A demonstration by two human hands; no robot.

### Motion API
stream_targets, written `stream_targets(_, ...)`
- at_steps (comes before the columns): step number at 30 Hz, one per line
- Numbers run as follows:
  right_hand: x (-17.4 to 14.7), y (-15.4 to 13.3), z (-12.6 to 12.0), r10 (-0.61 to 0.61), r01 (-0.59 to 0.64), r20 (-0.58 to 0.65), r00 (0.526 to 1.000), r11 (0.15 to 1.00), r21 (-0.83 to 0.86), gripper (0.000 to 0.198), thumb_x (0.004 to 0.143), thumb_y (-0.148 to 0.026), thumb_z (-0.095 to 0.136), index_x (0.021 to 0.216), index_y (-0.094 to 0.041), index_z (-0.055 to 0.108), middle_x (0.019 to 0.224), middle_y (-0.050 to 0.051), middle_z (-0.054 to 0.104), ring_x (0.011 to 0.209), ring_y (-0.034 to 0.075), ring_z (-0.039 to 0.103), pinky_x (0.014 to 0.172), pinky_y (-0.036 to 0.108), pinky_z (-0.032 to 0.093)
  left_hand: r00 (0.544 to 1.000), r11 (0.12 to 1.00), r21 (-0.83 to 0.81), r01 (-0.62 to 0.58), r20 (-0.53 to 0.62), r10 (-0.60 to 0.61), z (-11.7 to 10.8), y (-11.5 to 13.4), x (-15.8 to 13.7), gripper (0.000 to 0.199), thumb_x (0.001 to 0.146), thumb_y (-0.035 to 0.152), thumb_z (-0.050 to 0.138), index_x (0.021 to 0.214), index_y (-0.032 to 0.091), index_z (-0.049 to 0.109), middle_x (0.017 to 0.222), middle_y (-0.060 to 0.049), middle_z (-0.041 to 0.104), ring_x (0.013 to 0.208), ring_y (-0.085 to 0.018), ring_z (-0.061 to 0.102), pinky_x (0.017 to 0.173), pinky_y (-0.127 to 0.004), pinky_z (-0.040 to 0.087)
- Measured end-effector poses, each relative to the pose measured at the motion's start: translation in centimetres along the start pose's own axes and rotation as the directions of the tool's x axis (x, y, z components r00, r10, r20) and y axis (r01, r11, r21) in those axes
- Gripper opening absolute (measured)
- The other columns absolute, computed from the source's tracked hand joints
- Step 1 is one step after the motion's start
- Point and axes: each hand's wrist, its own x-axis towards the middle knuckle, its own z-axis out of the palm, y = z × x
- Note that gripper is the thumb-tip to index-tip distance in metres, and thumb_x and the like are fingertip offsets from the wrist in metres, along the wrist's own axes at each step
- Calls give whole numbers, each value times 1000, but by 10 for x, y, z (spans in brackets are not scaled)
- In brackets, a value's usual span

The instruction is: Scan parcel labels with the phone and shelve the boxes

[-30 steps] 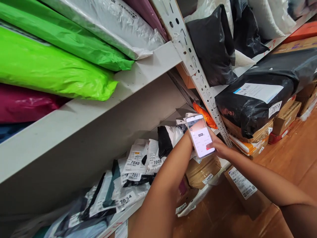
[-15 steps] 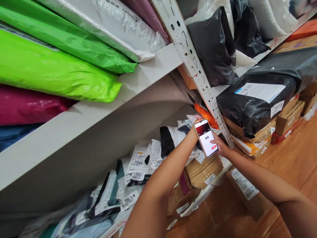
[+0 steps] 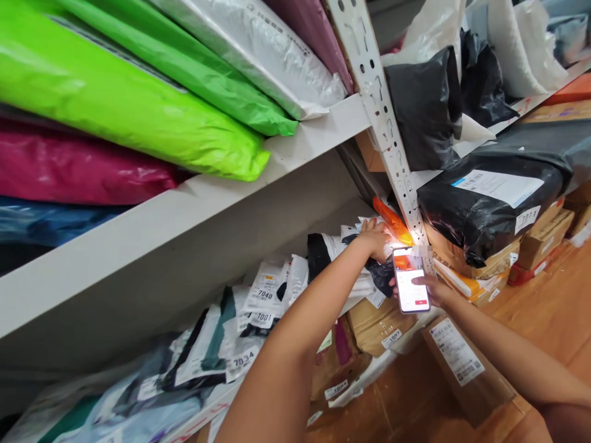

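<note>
My right hand point(image 3: 434, 289) is closed around a smartphone point(image 3: 410, 295), with the thumb over its lit screen. A bright light glows just above the phone, onto the parcels by the shelf post. My left hand point(image 3: 375, 237) rests on white plastic mailer bags point(image 3: 349, 231) at the far end of the lower shelf, its fingers partly spread. Beside it lies an orange bag point(image 3: 391, 219), and a dark plastic bag point(image 3: 382, 277) sits below it. Exactly what the left fingertips touch is hard to make out.
A white perforated post point(image 3: 388, 126) rises just beyond my hands. Overhead is a shelf edge point(image 3: 194, 209) holding green, white and maroon parcels. Numbered mailers point(image 3: 265, 295) line the lower shelf. Cardboard boxes point(image 3: 382, 320) stand beneath, and a black-wrapped parcel point(image 3: 489, 203) is at right.
My left hand has left the phone and moved onto the bags by the post. The phone has shifted right and down in my right hand, and a light now shines above it.
</note>
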Motion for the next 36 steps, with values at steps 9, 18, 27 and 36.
stream_targets(9,22,7,6,49,-59,-84,995,991,-122,52,57,-26,93,104,-16,73,83,7,81,70,21,75,67,32,56,971,696,701,-156,238,-22,-16,17,-6,38,91,8,51,121,20,71,132,-15,65,124,-29,60,112,-45,43)
stream_targets(18,58,17,34,-64,60,-118,991,997,-39,51,59,-34,89,103,-19,67,83,5,80,76,26,78,73,38,60,968,593,775,-219,247,35,-22,40,-10,48,94,8,42,134,21,65,139,-14,61,137,-36,46,114,-61,35)
stream_targets(27,36,15,10,38,-37,41,998,999,-16,52,61,-31,88,108,-15,70,96,12,81,75,24,76,66,34,59,985,687,720,-99,167,-34,-29,23,-4,45,97,44,42,124,27,74,136,-10,58,123,-32,51,108,-46,40)
stream_targets(36,-11,-15,-24,113,-121,178,977,992,33,66,62,-35,91,116,-8,67,97,13,79,87,25,76,85,39,58,980,799,601,-12,164,-108,-16,-16,0,69,77,67,65,139,39,61,156,-3,42,141,-35,35,121,-49,24)
